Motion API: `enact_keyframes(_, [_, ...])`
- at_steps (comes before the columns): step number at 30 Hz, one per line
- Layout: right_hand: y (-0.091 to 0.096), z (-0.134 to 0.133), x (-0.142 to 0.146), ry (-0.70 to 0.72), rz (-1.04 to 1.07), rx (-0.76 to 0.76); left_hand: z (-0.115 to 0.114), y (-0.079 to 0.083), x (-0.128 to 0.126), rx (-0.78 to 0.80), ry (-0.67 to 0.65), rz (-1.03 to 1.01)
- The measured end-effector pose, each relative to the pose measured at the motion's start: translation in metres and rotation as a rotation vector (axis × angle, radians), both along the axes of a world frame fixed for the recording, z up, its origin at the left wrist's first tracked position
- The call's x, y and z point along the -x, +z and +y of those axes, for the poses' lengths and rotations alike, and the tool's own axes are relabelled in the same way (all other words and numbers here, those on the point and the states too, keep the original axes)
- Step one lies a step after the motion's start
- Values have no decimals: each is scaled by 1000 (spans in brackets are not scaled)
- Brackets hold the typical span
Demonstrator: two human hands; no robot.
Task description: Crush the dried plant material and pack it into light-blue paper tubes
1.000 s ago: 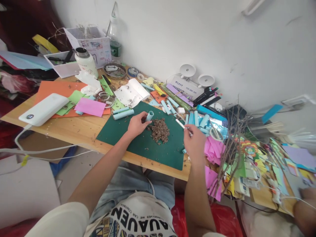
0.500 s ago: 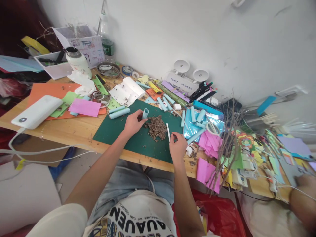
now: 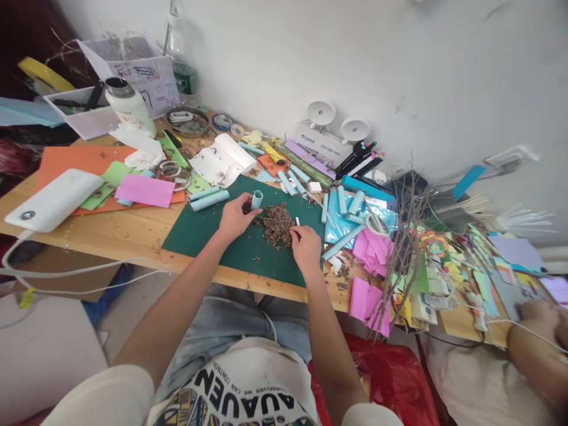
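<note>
My left hand (image 3: 235, 216) is closed on a light blue paper tube (image 3: 256, 199), held upright on the dark green cutting mat (image 3: 208, 228). Right beside it lies a pile of brown dried bits (image 3: 277, 223). My right hand (image 3: 305, 247) pinches a thin white stick (image 3: 297, 222) at the right edge of that pile, its tip pointing up and away from me.
Several more light blue tubes (image 3: 348, 204) lie right of the mat. Pink paper scraps (image 3: 373, 251) and a bundle of bare twigs (image 3: 402, 248) sit further right. A white power bank (image 3: 48, 199), coloured sheets and a flask (image 3: 128, 106) are at left. Another person's hand (image 3: 535, 316) rests far right.
My right hand has moved left with the white stick, from beside the blue tubes to the edge of the brown pile. My left hand has kept the tube upright in place.
</note>
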State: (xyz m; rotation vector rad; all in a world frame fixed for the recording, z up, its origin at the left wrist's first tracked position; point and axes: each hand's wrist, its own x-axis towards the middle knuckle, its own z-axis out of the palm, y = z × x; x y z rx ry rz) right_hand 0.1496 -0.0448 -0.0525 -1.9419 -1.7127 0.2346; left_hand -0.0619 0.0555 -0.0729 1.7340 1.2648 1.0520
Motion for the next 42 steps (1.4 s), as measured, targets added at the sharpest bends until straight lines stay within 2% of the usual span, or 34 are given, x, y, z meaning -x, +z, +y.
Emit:
enact_keyframes(3, [0,0,-2,-21,45,-61,1,-2,0,1,1,3])
enact_keyframes(9, [2,2,-2,8,9,36,1,-3,0,-18,-3,5])
enact_keyframes(13, [3,2,-1,-18,47,-20,0,-1,0,-27,-5,-4])
enact_keyframes(19, [8,2,2,-30,-19,104,-1,1,-1,-32,-2,-36])
enact_keyframes(26, [7,0,-5,-83,211,-118,-2,6,3,-23,21,59])
enact_keyframes(33, [4,-7,6,-125,377,-182,-5,16,-1,15,63,265])
enact_keyframes(42, [-1,-15,9,-178,486,-131,-4,10,-6,-12,106,240])
